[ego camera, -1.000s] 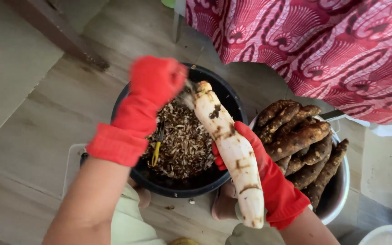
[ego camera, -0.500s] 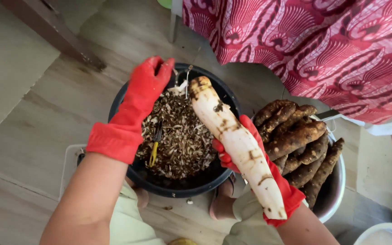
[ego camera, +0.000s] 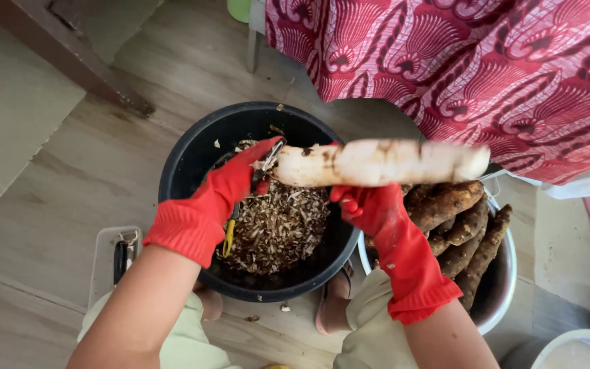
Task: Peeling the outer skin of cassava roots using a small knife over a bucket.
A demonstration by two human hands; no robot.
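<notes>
Both my hands wear red rubber gloves. My right hand (ego camera: 370,205) grips a long, mostly peeled pale root (ego camera: 384,162) from below and holds it level above a black bucket (ego camera: 192,157). My left hand (ego camera: 230,184) holds a peeler with a yellow handle (ego camera: 230,232), its metal blade at the root's left tip. The bucket holds a heap of brown peelings (ego camera: 278,229).
A metal bowl (ego camera: 503,294) at the right holds several unpeeled brown roots (ego camera: 455,205). A red patterned cloth (ego camera: 459,68) hangs over a table at the upper right. A white tray (ego camera: 107,260) lies on the wooden floor at the left. My feet in sandals are below the bucket.
My right hand has swung the root from nearly upright to level. My left hand has come down from the bucket's far side to the root's left end.
</notes>
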